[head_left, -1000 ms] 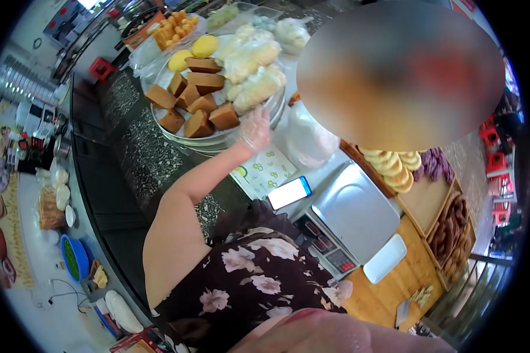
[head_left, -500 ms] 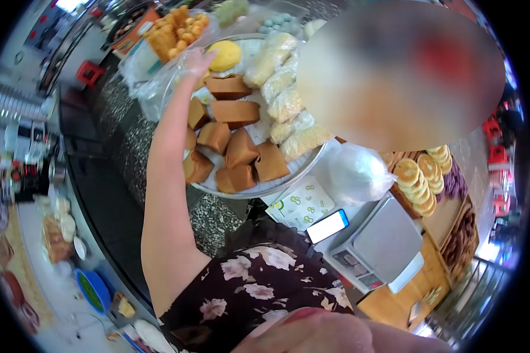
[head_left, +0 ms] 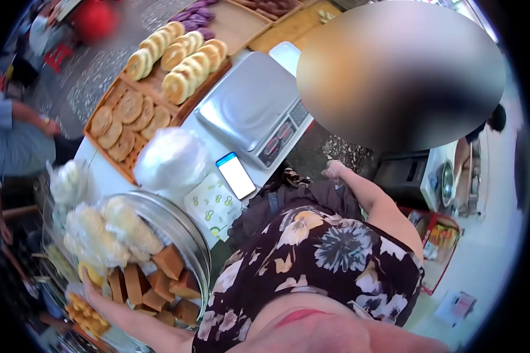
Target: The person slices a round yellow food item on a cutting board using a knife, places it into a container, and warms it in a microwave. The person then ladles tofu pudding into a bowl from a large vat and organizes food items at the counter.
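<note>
At the lower left, my left hand point(head_left: 88, 288) is at a round yellow bun point(head_left: 93, 274), its fingers curved against the bun's side. The bun lies on a round metal tray point(head_left: 201, 250) beside brown cake blocks point(head_left: 136, 282) and plastic-wrapped rolls point(head_left: 132, 226). My right hand point(head_left: 334, 169) hangs low at my right side, away from the food. Its fingers are small and blurred, so whether it holds anything is unclear.
A scale point(head_left: 247, 103), a phone point(head_left: 235, 175), a patterned sheet point(head_left: 212, 205) and a full plastic bag point(head_left: 172, 160) lie on the counter. Flat cakes fill wooden trays point(head_left: 153, 88) beyond. A person point(head_left: 17, 135) stands at the left.
The view has swung round, bringing the round tray to the lower left and my right arm into sight. My left hand has gone from the tray's near rim to the yellow bun.
</note>
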Motion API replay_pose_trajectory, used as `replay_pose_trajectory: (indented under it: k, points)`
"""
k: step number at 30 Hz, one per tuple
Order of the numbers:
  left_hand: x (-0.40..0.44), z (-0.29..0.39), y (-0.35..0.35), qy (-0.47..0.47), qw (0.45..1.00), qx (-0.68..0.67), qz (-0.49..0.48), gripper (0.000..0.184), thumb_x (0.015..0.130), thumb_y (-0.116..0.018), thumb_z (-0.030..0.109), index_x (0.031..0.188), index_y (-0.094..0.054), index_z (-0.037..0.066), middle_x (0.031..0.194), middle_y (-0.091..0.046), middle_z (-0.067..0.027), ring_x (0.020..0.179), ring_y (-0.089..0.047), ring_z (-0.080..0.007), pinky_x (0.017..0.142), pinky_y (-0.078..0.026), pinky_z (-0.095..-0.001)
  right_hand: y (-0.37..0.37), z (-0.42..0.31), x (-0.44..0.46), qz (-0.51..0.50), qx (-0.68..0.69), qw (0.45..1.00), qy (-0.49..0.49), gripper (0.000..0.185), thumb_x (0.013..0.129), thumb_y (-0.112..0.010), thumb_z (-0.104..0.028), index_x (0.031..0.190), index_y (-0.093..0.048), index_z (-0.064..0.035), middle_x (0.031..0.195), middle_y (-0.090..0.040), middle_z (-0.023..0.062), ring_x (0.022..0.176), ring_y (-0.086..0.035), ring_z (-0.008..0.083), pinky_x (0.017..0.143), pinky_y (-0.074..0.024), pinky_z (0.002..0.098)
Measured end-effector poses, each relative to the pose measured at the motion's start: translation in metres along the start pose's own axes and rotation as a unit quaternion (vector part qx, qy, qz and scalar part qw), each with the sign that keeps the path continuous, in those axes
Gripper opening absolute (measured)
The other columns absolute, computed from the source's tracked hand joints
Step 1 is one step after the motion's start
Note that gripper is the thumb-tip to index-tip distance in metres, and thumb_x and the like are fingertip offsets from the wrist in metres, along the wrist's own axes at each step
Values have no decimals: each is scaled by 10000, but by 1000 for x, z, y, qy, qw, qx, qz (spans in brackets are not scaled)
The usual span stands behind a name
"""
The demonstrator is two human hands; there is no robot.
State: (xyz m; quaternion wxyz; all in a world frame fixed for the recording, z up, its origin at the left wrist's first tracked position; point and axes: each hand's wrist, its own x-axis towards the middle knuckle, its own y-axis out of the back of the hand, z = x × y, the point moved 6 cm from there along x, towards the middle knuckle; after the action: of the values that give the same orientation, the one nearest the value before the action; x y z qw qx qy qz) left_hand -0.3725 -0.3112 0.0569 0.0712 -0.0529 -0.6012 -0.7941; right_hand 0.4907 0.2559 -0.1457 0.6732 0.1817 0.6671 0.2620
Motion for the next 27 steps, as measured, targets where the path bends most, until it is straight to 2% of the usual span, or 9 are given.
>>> replay_pose_trajectory:
  k: [7,12,15,16,19,21,22,24,27]
  points:
    - [-80,89,118,-16,978,-94,186,678,806,-663,466,1214,-551,-64,1193,-578,-169,1076,-555,-276,931,-438,-373,38,103,69,68,11,997,27,372,755,-610,-354,791,-700,5,840,-675,221,834,-670,337,753,-530,426]
    - [-213,212,194,-56,949,-192,245,662,793,-703,428,1195,-560,-78,1146,-605,-162,1025,-581,-274,888,-471,-377,165,153,142,217,83,959,161,349,764,-619,-363,741,-675,-19,773,-666,205,778,-667,337,705,-528,413]
    - [-284,297,211,-83,942,-243,216,654,785,-727,405,1184,-566,-87,1118,-621,-158,995,-597,-272,863,-490,-379,246,120,155,158,204,948,187,442,794,-584,-421,880,-659,6,870,-657,230,867,-640,369,774,-507,428]
    - [-308,327,207,-90,941,-264,194,651,782,-735,398,1180,-568,-90,1109,-626,-157,985,-602,-272,854,-497,-380,254,114,178,120,213,955,167,434,792,-588,-420,891,-657,-2,857,-660,223,855,-641,363,769,-507,419]
    - [-374,416,163,-55,948,-310,51,586,822,-714,346,1195,-558,-79,1107,-631,-158,968,-615,-268,833,-508,-372,309,71,162,200,281,908,238,362,813,-618,-391,799,-645,-30,734,-662,168,729,-658,290,685,-505,394]
    - [-422,496,105,-118,929,-349,-19,537,838,-701,330,1189,-568,-55,1114,-628,-163,963,-621,-258,832,-509,-367,330,48,165,226,220,884,344,353,817,-611,-381,841,-638,-30,791,-662,186,783,-656,313,704,-510,401]
    - [-455,542,77,-163,934,-307,-82,493,848,-693,306,1184,-575,-34,1108,-630,-163,946,-625,-237,824,-512,-363,337,48,167,231,226,884,339,353,817,-611,-381,841,-638,-30,791,-662,186,783,-656,313,704,-510,401]
    - [-538,627,-7,-159,823,-458,-296,403,868,-665,221,1174,-578,-26,1070,-644,-114,939,-616,-186,836,-492,-317,349,63,172,250,164,907,297,328,810,-605,-345,841,-624,-19,845,-652,212,825,-638,354,732,-510,428]
    - [-662,721,-106,-123,774,-444,-434,425,838,-695,193,1179,-562,-23,1037,-641,-89,914,-610,-163,854,-484,-307,365,125,220,310,83,915,246,268,783,-558,-269,838,-637,-19,877,-646,227,890,-627,381,773,-505,461]
